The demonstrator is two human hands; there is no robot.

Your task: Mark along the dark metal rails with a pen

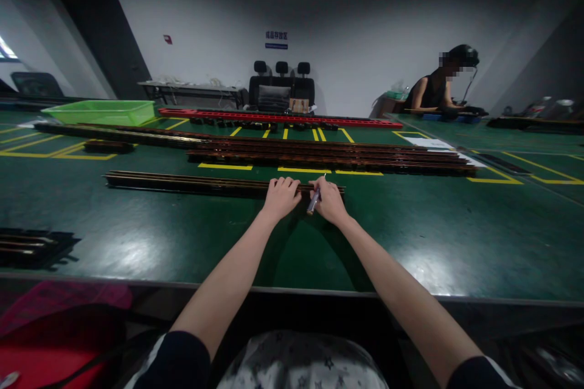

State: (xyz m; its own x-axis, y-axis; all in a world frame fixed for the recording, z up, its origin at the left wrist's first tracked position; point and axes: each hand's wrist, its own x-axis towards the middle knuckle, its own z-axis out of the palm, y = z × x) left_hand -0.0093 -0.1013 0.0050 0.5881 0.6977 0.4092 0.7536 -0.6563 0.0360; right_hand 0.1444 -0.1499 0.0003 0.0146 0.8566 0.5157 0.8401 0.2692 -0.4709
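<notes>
A long dark strip (191, 182) lies across the green table (410, 243) in front of me. My left hand (280, 194) rests on its right end with the fingers curled over it. My right hand (329, 199) is beside it at the strip's right tip, closed on a thin silver pen-like tool (314, 200) that points up toward the strip.
A stack of long brown strips (328, 155) lies further back, a red rail (278, 117) behind it, and a green tray (103, 112) at back left. Dark strips (27, 244) lie at the left edge. Another person (438, 91) sits at back right.
</notes>
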